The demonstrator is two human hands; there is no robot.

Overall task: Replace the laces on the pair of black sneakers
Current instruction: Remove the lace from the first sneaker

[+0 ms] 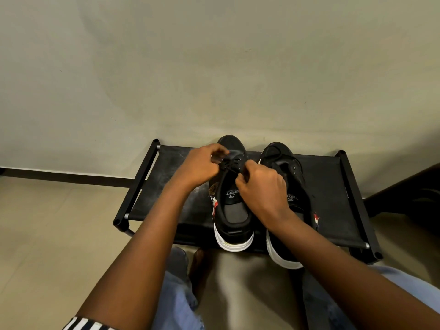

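Fingers (240, 184) of your right hand (264, 194) curl round the black lace (229, 167) at the left sneaker (234, 198), near the rack's middle. Your left hand (198, 166) pinches the same lace just beyond, over the eyelets. The right sneaker (289, 177) stands just beside its mate, toes toward the wall (214, 63), white heels overhanging the near edge of the low black shoe rack (333, 186). Your denim-clad knees (176, 294) frame the foreground.
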